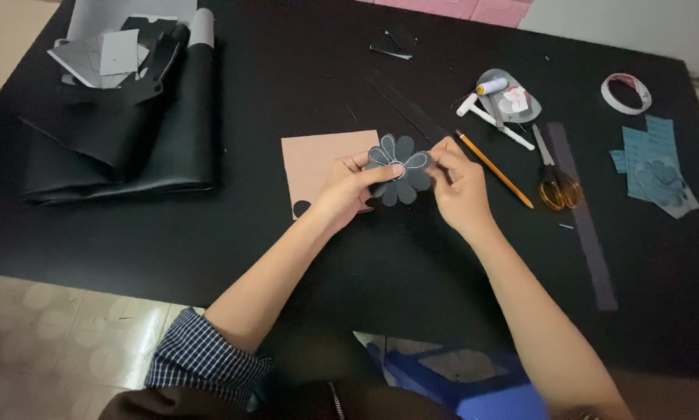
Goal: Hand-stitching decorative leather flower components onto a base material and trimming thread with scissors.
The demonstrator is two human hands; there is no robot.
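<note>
A dark grey flower-shaped cutout (400, 167) with pale outlined petals is held above the black table (287, 85). My left hand (348, 190) pinches its left petals with thumb and fingers. My right hand (458, 183) grips its right edge with the fingertips. Just behind the left hand lies a pink-beige square sheet (314, 159) with a round notch cut from its lower left corner.
An orange pencil (493, 167), scissors with orange handles (555, 183), a white pen (497, 124), a thread spool (492, 85), a tape roll (625, 93) and blue paper pieces (656, 167) lie at right. Folded black material (124, 140) sits at left. A long dark strip (586, 225) runs down the right.
</note>
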